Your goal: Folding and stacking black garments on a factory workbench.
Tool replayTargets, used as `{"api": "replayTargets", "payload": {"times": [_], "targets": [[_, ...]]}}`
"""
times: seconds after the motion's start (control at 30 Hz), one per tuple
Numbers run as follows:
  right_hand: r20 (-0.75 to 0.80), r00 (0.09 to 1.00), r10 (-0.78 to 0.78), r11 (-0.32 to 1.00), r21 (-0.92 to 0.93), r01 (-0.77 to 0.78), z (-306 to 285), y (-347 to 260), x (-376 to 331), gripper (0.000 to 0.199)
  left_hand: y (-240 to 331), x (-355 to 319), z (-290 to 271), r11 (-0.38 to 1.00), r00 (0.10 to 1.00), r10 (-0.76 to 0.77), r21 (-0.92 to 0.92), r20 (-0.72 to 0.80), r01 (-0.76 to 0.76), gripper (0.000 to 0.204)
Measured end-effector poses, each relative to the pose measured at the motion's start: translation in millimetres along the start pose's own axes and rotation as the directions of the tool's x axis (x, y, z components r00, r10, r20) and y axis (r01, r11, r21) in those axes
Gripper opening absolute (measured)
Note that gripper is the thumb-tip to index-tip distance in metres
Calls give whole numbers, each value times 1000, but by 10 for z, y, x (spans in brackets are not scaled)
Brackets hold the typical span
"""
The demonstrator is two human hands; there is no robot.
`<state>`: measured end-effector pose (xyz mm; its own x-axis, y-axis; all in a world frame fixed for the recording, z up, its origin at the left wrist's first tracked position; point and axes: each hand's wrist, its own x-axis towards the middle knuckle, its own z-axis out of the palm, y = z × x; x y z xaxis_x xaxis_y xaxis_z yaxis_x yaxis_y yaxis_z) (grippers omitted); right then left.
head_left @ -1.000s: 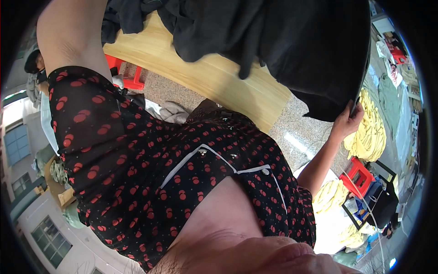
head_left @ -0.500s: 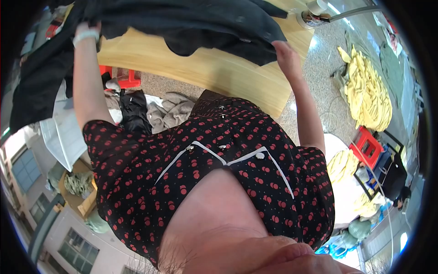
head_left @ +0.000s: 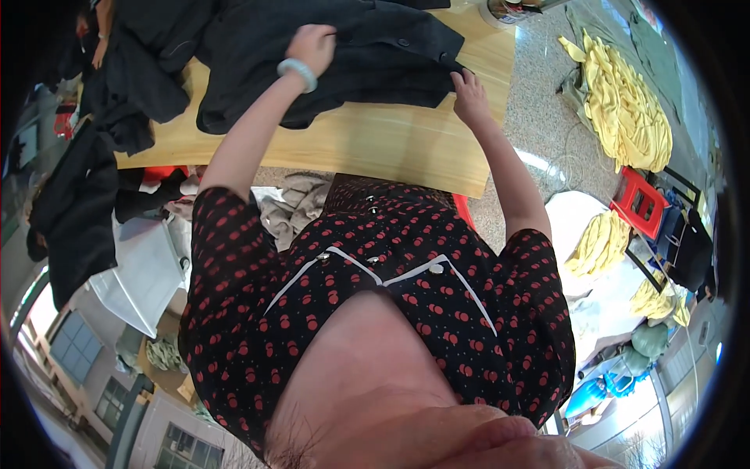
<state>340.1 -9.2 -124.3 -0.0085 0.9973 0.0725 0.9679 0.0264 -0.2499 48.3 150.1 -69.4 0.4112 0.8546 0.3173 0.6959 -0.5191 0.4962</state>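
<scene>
A black buttoned jacket (head_left: 258, 70) lies spread over the wooden table in front of me. My left hand (head_left: 312, 48), with a pale bangle on its wrist, is on the upper middle of the jacket. Its fingers are bent and closed against the cloth, and the fingertips are partly hidden. At the jacket's right end, my right hand (head_left: 471, 95) pinches the edge of the fabric between thumb and fingers, close to a dark button.
More black garments (head_left: 144, 70) heap at the table's left and hang over its end. Another person's arm (head_left: 101, 39) shows there. A white plastic bin (head_left: 139, 270) stands below left. Yellow cloth (head_left: 625, 109) and a red stool (head_left: 641, 202) are at right. A container (head_left: 496, 12) sits at the table's (head_left: 375, 141) far corner.
The jacket, held raised by both hands before, now lies on the table. My left hand has moved right from its far left part to its middle. My right hand has shifted slightly left.
</scene>
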Motion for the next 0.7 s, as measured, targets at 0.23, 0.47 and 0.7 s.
{"api": "replayTargets", "payload": {"times": [0.23,0.47,0.7], "targets": [[-36,999,16,1000,-11,-16,329,93,-89,41,822,599,1198,946,868,199,141,455,-291,25],[-59,993,107,988,121,-99,290,220,6,19,1029,488,1518,908,659,87,212,747,-361,45],[-37,990,134,963,241,-122,-126,126,106,9,781,464,1571,993,621,-25,-52,784,105,31]]}}
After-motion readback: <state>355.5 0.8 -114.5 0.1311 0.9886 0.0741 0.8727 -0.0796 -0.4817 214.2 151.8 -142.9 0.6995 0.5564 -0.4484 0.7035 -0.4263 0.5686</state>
